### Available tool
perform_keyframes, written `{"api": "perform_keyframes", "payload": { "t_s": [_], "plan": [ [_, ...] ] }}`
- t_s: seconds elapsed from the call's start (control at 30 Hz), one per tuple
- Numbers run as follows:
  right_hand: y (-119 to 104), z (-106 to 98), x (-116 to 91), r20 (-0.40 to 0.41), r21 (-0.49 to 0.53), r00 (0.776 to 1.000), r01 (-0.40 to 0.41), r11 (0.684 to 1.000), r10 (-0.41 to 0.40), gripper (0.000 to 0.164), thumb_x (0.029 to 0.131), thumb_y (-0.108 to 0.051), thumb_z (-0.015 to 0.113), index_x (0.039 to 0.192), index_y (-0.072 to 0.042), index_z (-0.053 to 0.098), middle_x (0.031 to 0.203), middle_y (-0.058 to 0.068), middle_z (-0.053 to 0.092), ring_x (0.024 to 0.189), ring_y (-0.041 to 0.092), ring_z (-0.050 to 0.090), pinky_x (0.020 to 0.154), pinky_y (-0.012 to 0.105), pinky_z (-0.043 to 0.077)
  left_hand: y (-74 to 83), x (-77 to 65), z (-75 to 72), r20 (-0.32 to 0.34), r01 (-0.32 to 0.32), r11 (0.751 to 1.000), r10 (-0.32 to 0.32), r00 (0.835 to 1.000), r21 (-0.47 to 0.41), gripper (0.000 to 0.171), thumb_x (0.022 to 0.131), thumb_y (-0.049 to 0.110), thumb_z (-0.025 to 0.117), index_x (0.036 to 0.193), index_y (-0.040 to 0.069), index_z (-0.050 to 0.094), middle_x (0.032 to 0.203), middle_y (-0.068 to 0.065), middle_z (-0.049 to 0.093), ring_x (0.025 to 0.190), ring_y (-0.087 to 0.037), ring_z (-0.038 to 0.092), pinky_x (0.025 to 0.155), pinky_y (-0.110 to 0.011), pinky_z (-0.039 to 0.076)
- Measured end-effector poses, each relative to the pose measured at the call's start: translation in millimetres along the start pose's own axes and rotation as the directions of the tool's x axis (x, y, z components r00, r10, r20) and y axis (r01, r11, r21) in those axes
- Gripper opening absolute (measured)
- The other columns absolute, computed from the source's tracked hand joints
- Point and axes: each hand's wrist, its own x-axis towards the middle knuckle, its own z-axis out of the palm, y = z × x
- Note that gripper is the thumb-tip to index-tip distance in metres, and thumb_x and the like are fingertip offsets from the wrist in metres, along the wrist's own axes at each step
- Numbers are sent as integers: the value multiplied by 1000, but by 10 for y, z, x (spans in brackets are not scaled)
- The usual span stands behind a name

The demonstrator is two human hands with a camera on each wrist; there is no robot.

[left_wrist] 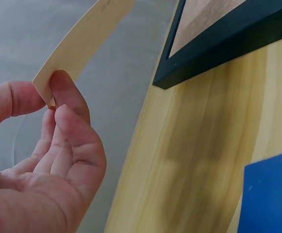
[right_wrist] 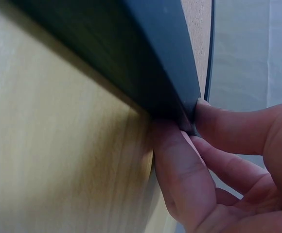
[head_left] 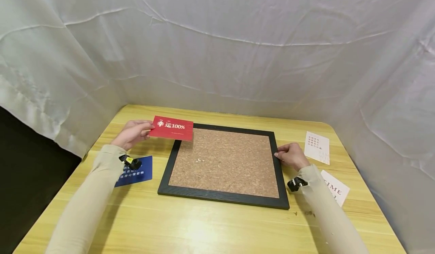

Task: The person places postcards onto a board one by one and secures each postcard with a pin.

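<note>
My left hand (head_left: 134,132) pinches the left edge of a red card (head_left: 174,128) with white lettering, held up over the far left corner of a black-framed cork board (head_left: 224,161). In the left wrist view, the card's pale back (left_wrist: 85,41) shows between thumb and fingers. At the board's right side, my right hand (head_left: 291,156) grips the black frame. The right wrist view shows the thumb on the frame's face (right_wrist: 167,43) and fingers against its outer side. Below my left hand lies a blue card (head_left: 141,171), partly hidden by the wrist camera.
Two white printed cards, one farther back (head_left: 317,147) and one nearer (head_left: 336,188), lie right of the board; my right sleeve partly covers the nearer one. The wooden table (head_left: 190,223) is enclosed by pale hanging cloth (head_left: 221,57) at the back and sides.
</note>
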Motion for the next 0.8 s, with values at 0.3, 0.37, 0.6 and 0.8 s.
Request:
{"api": "perform_keyframes", "payload": {
  "t_s": [0.3, 0.37, 0.6, 0.8],
  "plan": [
    [-18, 4, -29, 7, 2, 1000, 4, 1000, -4, 39, 100, -7, 65, 131, 16, 60, 125, 36, 66, 91, 18, 73, 85, 39, 63, -6, 35, 219, -18, 13, 1000, -13, 1000, 25, 60, 103, 21, 63, 152, -7, 40, 130, -9, 53, 78, -1, 63, 71, -17, 54],
    [-14, 5, -32, 8, 3, 1000, 2, 1000, -2, 40, 100, -7, 65, 131, 17, 60, 126, 36, 66, 91, 18, 73, 85, 38, 63, -6, 51, 262, -15, 10, 1000, -10, 1000, 20, 60, 102, 19, 64, 151, -7, 41, 123, -5, 57, 77, -1, 63, 71, -17, 54],
    [-9, 1, -19, 10, 7, 1000, 0, 1000, 0, 40, 100, -7, 64, 132, 16, 60, 126, 36, 66, 92, 19, 73, 85, 39, 63, -14, 95, 419, 16, -9, 999, 9, 1000, 46, 56, 102, 13, 63, 149, -9, 43, 91, 9, 69, 67, 0, 59, 71, -17, 55],
    [12, 4, 10, 3, 9, 1000, -8, 1000, 8, 39, 100, -7, 65, 131, 15, 61, 124, 34, 67, 89, 17, 72, 83, 38, 64, -51, 142, 531, 33, -15, 997, 13, 999, 76, 52, 102, 14, 63, 145, -11, 47, 85, 9, 71, 68, -1, 62, 72, -18, 55]
  ]
}}
